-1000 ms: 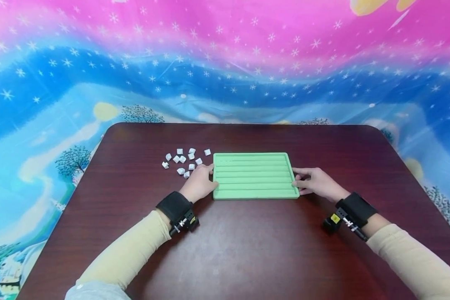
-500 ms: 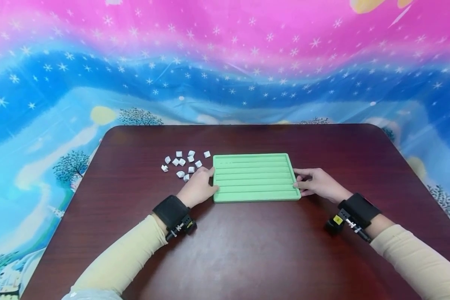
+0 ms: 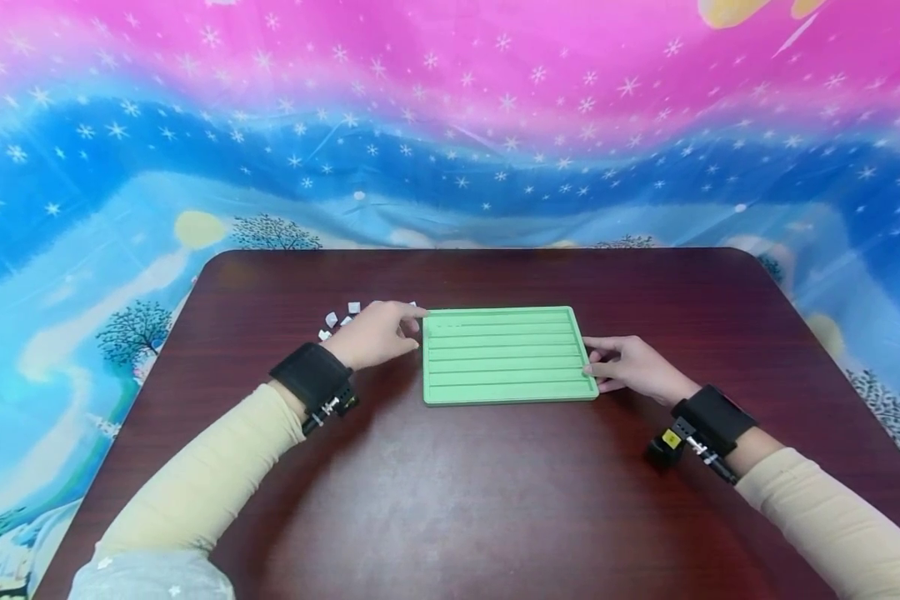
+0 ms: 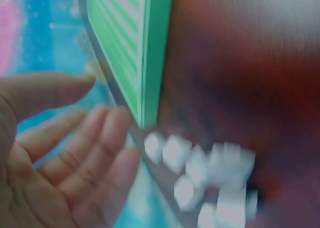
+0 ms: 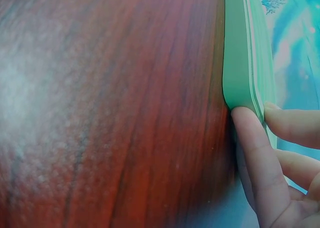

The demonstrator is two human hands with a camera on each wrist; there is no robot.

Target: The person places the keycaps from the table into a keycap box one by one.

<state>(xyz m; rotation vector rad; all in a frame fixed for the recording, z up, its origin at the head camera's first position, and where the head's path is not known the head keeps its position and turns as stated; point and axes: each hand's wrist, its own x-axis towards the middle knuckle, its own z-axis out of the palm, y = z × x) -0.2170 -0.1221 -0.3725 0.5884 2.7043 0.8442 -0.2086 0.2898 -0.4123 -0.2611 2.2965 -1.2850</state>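
Note:
A light green ridged tray (image 3: 506, 354) with a raised rim lies at the middle of the table. At its right side my right hand (image 3: 637, 367) grips the edge, thumb over the rim; the right wrist view shows a fingertip (image 5: 245, 120) against the tray's side near a corner. My left hand (image 3: 375, 333) hovers just off the tray's left side, its fingers loosely extended and holding nothing. Beneath and beyond it lie small white block-like pieces (image 3: 354, 307), partly hidden by the hand. The blurred left wrist view shows several of these white pieces (image 4: 232, 163) beyond the fingertips.
The dark reddish-brown table (image 3: 450, 492) has rounded far corners. Behind it hangs a pink and blue cloth (image 3: 450, 125) printed with snowflakes and trees. Each wrist wears a black strap (image 3: 311, 379) with a small camera mount.
My left hand has let go of the tray's left edge and moved away and to the left, over the white pieces. The right hand keeps its hold, and the tray has barely shifted.

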